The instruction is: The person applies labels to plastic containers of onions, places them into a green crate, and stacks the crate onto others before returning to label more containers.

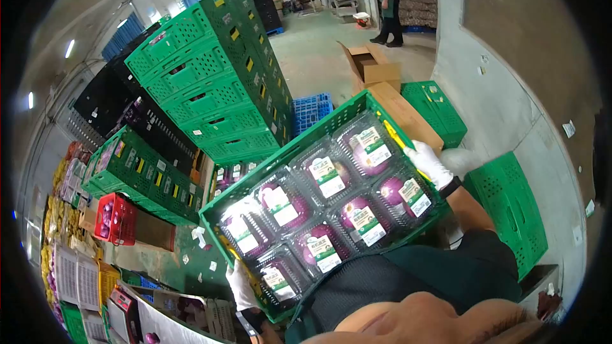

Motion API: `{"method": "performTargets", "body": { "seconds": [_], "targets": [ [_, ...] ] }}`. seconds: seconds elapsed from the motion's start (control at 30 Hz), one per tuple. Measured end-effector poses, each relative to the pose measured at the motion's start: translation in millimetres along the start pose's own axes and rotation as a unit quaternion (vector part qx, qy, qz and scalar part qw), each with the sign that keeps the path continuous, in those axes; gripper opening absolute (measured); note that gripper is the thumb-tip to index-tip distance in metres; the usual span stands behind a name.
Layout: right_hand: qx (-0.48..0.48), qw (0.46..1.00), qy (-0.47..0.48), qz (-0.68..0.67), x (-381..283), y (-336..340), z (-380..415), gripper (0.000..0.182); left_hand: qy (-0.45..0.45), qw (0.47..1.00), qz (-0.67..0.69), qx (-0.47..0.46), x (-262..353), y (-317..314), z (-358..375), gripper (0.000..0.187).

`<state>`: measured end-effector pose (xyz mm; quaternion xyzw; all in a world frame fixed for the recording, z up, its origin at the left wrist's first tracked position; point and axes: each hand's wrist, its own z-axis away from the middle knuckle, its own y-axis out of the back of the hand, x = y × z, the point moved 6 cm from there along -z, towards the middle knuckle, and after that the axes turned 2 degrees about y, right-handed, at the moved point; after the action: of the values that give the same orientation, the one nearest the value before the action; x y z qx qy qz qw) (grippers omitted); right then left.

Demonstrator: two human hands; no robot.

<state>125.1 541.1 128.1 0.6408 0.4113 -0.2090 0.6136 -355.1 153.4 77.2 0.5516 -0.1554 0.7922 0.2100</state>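
Note:
A green crate (290,154) is held in front of my body, tilted in view. Inside it lie several clear plastic packs with purple produce and white-green labels, such as one pack (363,222) near the middle of the front row. My right hand (428,164), in a white glove, grips the crate's right end by the yellow handle strip. On the crate's left end, my white-gloved left hand (242,285) grips the rim beside the other yellow strip. The fingers of both hands are partly hidden by the crate.
Tall stacked green crates (210,83) stand ahead on the left, with a blue crate (312,112) beside them. An open carton (376,71) and green crates (510,210) line the right wall. A person (389,3) stands farther back. A red basket (115,219) is left.

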Motion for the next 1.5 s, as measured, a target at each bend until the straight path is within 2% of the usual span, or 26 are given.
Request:
{"method": "performTargets", "body": {
  "seconds": [0.07, 0.2, 0.27, 0.3, 0.37, 0.43, 0.5, 0.57, 0.6, 0.63, 0.7, 0.8, 0.87, 0.93, 0.97, 1.03, 1.07, 1.1, 1.13, 1.17, 1.2, 1.23, 1.3, 1.4, 1.47, 1.5],
  "targets": [
    [-0.027, 1.0, -0.015, -0.003, -24.7, -32.0, -21.8, 0.032, 0.012, 1.0, -0.019, 0.006, 7.8, 16.5, -24.9, 0.013],
    [-0.038, 0.999, -0.009, -0.014, -21.8, -94.8, -64.8, 0.032, -0.012, 1.0, -0.025, 0.006, 4.7, 24.3, -84.8, 0.014],
    [-0.064, 0.997, -0.038, -0.029, -30.2, -136.8, -90.7, 0.033, 0.003, 0.998, -0.055, 0.015, 6.3, 38.1, -152.1, 0.013],
    [-0.084, 0.995, -0.051, -0.026, -31.5, -163.5, -103.2, 0.033, -0.029, 0.999, -0.02, 0.011, 19.5, 29.9, -173.3, 0.014],
    [-0.053, 0.998, -0.038, -0.01, -37.8, -203.9, -132.4, 0.029, 0.018, 0.999, -0.038, 0.009, 39.7, 19.2, -220.0, 0.016],
    [-0.07, 0.984, -0.117, -0.115, -43.4, -239.3, -159.1, 0.028, 0.042, 0.988, -0.144, 0.032, 38.5, 37.6, -289.3, 0.017],
    [-0.055, 0.992, -0.074, -0.081, -73.8, -255.9, -180.4, 0.027, 0.065, 0.991, -0.114, 0.002, 36.4, 40.7, -333.1, 0.015],
    [-0.047, 0.998, -0.018, -0.045, -90.1, -262.1, -202.7, 0.026, 0.065, 0.994, -0.089, 0.003, 51.8, 32.1, -339.6, 0.011],
    [-0.035, 0.998, -0.013, -0.052, -95.5, -273.2, -214.9, 0.026, 0.079, 0.994, -0.077, -0.025, 57.2, 30.2, -355.2, 0.009],
    [-0.052, 0.997, -0.056, -0.032, -90.8, -280.6, -219.7, 0.028, 0.087, 0.995, -0.052, -0.007, 62.1, 28.2, -372.1, 0.008],
    [-0.048, 0.994, -0.082, 0.046, -84.2, -302.9, -233.4, 0.031, 0.091, 0.991, -0.095, -0.003, 80.9, 26.2, -407.9, 0.009],
    [-0.023, 0.992, -0.126, 0.014, -95.6, -322.0, -232.1, 0.033, 0.06, 0.996, -0.053, -0.03, 114.9, -1.3, -444.0, 0.009],
    [-0.005, 0.987, -0.15, 0.063, -95.6, -339.6, -235.0, 0.034, 0.052, 0.988, -0.118, -0.09, 130.3, -20.1, -485.3, 0.01],
    [0.01, 0.983, -0.159, 0.089, -98.7, -367.4, -238.6, 0.032, 0.1, 0.98, -0.084, -0.148, 116.3, -18.7, -541.8, 0.015],
    [0.02, 0.983, -0.159, 0.093, -102.2, -381.7, -240.8, 0.031, 0.146, 0.973, -0.013, -0.176, 84.6, -16.4, -595.8, 0.02],
    [0.051, 0.974, -0.218, 0.035, -83.0, -418.3, -235.2, 0.025, 0.083, 0.956, -0.225, -0.169, 87.8, -10.5, -642.7, 0.025],
    [0.046, 0.963, -0.264, -0.031, -91.6, -446.5, -234.0, 0.021, 0.046, 0.969, -0.178, -0.162, 76.3, -5.8, -682.8, 0.024],
    [0.043, 0.946, -0.31, -0.086, -99.3, -468.7, -242.3, 0.017, 0.11, 0.956, -0.159, -0.22, 54.0, 3.9, -726.5, 0.025],
    [0.016, 0.945, -0.32, -0.061, -89.3, -487.5, -246.0, 0.016, 0.202, 0.928, -0.249, -0.19, 123.3, -14.3, -717.7, 0.026],
    [0.003, 0.945, -0.324, -0.041, -82.2, -510.5, -252.3, 0.017, 0.188, 0.933, -0.241, -0.188, 85.2, 2.7, -775.0, 0.029],
    [0.002, 0.937, -0.348, -0.021, -82.6, -533.5, -262.1, 0.018, 0.148, 0.952, -0.206, -0.172, 70.4, 10.5, -811.0, 0.035],
    [0.006, 0.927, -0.375, 0.001, -82.2, -551.5, -265.0, 0.02, 0.143, 0.946, -0.233, -0.176, 57.4, 21.9, -846.8, 0.037],
    [-0.004, 0.923, -0.385, -0.001, -69.3, -538.1, -262.4, 0.021, 0.164, 0.955, -0.173, -0.177, 59.0, 13.6, -829.0, 0.032],
    [-0.002, 0.899, -0.437, -0.033, -90.0, -551.9, -267.5, 0.02, 0.212, 0.937, -0.224, -0.165, 74.4, 18.2, -837.8, 0.032],
    [-0.005, 0.891, -0.449, -0.061, -119.4, -577.7, -275.5, 0.018, 0.117, 0.941, -0.269, -0.17, 88.4, 29.9, -872.1, 0.033],
    [-0.018, 0.895, -0.437, -0.085, -117.6, -616.0, -287.3, 0.018, 0.06, 0.941, -0.292, -0.161, 86.9, 36.1, -897.6, 0.033]
  ]
}}
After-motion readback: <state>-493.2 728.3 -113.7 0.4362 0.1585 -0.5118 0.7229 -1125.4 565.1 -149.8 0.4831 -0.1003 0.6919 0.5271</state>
